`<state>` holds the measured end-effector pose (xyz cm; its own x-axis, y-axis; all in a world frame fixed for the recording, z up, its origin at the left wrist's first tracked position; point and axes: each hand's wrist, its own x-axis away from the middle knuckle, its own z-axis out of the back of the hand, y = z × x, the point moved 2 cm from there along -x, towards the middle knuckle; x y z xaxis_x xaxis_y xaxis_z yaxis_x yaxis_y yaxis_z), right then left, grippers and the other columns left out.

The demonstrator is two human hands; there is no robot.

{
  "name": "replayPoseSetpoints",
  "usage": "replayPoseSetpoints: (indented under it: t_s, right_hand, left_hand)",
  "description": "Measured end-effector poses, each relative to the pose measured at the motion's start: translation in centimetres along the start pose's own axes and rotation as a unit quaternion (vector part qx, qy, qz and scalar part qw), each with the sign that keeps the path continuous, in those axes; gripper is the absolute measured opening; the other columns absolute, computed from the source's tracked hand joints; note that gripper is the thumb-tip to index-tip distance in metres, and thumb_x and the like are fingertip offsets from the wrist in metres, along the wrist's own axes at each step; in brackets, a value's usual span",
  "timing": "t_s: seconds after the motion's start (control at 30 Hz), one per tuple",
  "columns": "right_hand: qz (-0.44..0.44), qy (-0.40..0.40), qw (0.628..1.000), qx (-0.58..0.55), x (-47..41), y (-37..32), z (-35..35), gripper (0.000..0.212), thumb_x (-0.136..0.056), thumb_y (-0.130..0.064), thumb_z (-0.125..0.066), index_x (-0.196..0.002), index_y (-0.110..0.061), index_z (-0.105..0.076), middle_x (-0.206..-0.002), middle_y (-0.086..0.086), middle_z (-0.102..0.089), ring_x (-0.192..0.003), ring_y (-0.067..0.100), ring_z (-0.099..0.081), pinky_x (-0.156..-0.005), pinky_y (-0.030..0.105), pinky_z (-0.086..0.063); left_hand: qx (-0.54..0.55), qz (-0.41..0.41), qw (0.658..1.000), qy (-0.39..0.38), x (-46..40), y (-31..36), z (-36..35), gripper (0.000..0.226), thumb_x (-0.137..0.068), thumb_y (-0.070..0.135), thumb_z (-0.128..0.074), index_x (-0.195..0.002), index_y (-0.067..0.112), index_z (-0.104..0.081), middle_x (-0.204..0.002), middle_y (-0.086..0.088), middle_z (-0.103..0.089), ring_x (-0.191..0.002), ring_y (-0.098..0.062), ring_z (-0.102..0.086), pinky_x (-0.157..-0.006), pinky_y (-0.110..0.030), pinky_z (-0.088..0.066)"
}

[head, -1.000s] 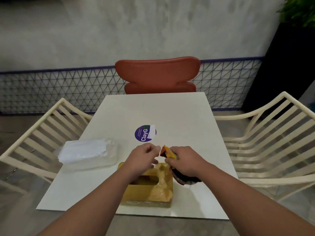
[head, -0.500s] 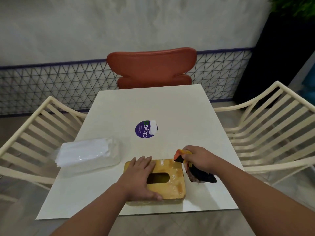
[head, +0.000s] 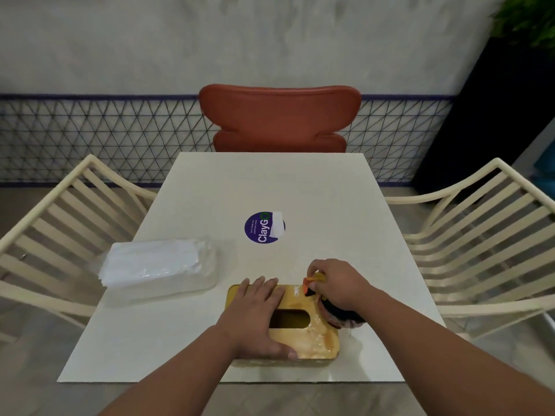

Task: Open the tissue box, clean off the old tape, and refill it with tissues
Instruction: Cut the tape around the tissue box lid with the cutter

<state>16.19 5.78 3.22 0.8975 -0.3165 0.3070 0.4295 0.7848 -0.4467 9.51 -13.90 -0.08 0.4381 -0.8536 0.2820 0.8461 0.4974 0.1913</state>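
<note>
Golden-yellow and glossy, the rectangular tissue box with a dark oval slot in its top is seen lying flat at the near edge of the white square table, right of the middle. It is pressed down by the left hand, laid flat over its left half with the fingers straight and close together and the thumb stretched along the near edge. At the box's far right corner, a small orange-and-yellow tool with a dark body is gripped by the right hand, whose fingers are curled tightly round it; its tip is held against the box top. Toward the left edge of the table, a clear plastic pack of white tissues is placed, apart from the box. Farther in, near the table's centre, a round purple "ClayGo" sticker is stuck, partly peeled white at one side. Beyond the far edge a rust-red chair is set.
</note>
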Motion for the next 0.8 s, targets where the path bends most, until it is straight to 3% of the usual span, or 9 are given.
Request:
replayPoseSetpoints:
  t_s: [0.1,0.23,0.4,0.6,0.8]
  right_hand:
    - [0.005,0.023,0.999,0.043,-0.2,0.1,-0.2,0.028,-0.087,-0.040,-0.067,-0.113,-0.029,-0.066,-0.115,-0.003,-0.045,-0.105,0.017,-0.051,-0.088,0.032,-0.047]
    - [0.019,0.011,0.997,0.074,0.0,0.2,-0.1,0.047,-0.078,-0.041,-0.072,-0.124,-0.033,-0.062,-0.118,-0.004,-0.047,-0.107,0.016,-0.050,-0.085,0.028,-0.048]
    - [0.036,0.009,0.995,0.091,-0.2,0.6,-0.4,0.036,-0.087,-0.030,-0.062,-0.123,-0.031,-0.061,-0.112,-0.001,-0.059,-0.103,0.018,-0.055,-0.076,0.025,-0.042]
    - [0.034,0.013,0.996,-0.077,-0.3,0.3,0.0,0.019,-0.088,-0.027,-0.062,-0.104,-0.037,-0.066,-0.112,-0.008,-0.064,-0.099,0.012,-0.055,-0.074,0.021,-0.044]
    - [0.041,0.027,0.999,0.023,-0.5,0.0,-1.4,0.031,-0.090,-0.040,-0.064,-0.120,-0.033,-0.064,-0.120,-0.005,-0.052,-0.108,0.014,-0.052,-0.089,0.025,-0.044]
  left_hand:
    - [0.004,0.000,1.000,0.003,-0.1,0.0,0.0,0.131,-0.044,0.098,-0.028,-0.152,0.028,-0.003,-0.161,0.003,0.004,-0.147,-0.020,0.008,-0.118,-0.045,0.008]
    - [0.005,0.004,1.000,-0.010,0.0,0.0,0.0,0.126,-0.052,0.096,-0.042,-0.152,0.029,-0.002,-0.161,0.004,0.005,-0.147,-0.020,0.009,-0.119,-0.046,0.006]
    - [0.005,0.004,1.000,-0.005,0.1,-0.1,-0.1,0.129,-0.051,0.097,-0.041,-0.152,0.027,-0.001,-0.161,0.005,0.005,-0.147,-0.018,0.010,-0.119,-0.045,0.006]
    - [0.008,-0.010,1.000,-0.019,0.2,-0.3,0.3,0.142,-0.041,0.099,-0.039,-0.151,0.024,0.008,-0.160,0.006,0.010,-0.147,-0.017,0.012,-0.119,-0.044,0.007]
    - [0.001,-0.001,1.000,-0.027,0.1,-0.1,0.5,0.138,-0.049,0.091,-0.055,-0.152,0.022,0.006,-0.161,0.004,0.008,-0.147,-0.018,0.011,-0.119,-0.046,0.003]
